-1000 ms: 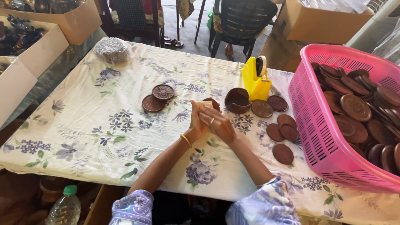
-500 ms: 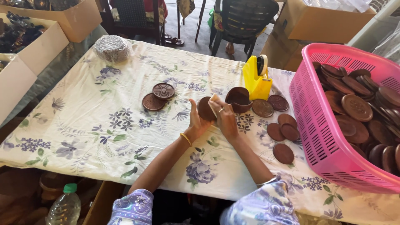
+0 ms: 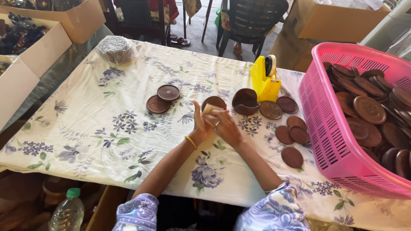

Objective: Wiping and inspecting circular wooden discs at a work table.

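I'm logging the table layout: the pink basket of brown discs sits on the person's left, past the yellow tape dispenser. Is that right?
Not quite. The head view shows the pink basket of brown discs on the person's right, not the left. It does lie past the yellow tape dispenser, as you say.
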